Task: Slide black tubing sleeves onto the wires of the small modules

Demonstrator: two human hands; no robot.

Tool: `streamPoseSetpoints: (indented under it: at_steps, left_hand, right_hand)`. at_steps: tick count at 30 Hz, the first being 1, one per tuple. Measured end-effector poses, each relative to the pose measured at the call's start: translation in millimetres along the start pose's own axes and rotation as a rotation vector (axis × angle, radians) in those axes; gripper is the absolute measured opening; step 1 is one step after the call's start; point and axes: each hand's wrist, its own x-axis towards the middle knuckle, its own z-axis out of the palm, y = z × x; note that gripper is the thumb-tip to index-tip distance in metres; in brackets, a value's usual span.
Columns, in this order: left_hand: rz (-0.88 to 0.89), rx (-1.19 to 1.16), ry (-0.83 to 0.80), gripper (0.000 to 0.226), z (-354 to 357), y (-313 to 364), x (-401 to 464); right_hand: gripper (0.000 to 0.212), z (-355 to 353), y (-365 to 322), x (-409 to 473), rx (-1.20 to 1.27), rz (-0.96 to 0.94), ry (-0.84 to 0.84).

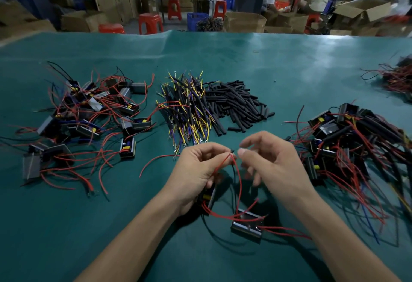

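My left hand (196, 170) pinches the tips of red wires (238, 177) between thumb and forefinger, and its lower fingers curl round a small black module (208, 196). A second module (247, 226) lies on the green table below it, tied in by the looping red wires. My right hand (269, 161) hovers just right of the wire tips with relaxed, spread fingers and holds nothing. A heap of black tubing sleeves (236, 103) lies ahead, past my hands.
A bundle of yellow and purple wires with sleeves (187, 107) lies left of the tubing. Loose modules with red wires (89, 116) are piled at left, another pile (352, 143) at right. A further wire pile (396, 78) sits far right. Stools, boxes and seated people are behind the table.
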Motion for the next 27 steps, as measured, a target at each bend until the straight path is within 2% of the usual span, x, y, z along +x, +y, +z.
streamPoseSetpoints:
  at_steps: [5,13,22,27]
  left_hand:
    - [0.002,0.074,-0.052,0.012,1.3,-0.2,-1.4]
    - [-0.008,0.094,-0.044,0.01,1.3,0.1,-2.0]
    - [0.061,0.226,-0.069,0.008,-2.3,1.0,-1.6]
    - [0.048,0.222,-0.056,0.008,0.1,1.3,-3.8]
  right_hand:
    - [0.008,-1.2,2.3,1.0,-0.022,-0.079,-0.055]
    - [0.008,-9.3,2.9,2.9,0.008,-0.051,-0.062]
    - [0.009,-13.3,-2.3,3.5,-0.049,0.05,-0.092]
    - [0.01,-12.0,-4.5,3.5,0.026,0.168,-0.072]
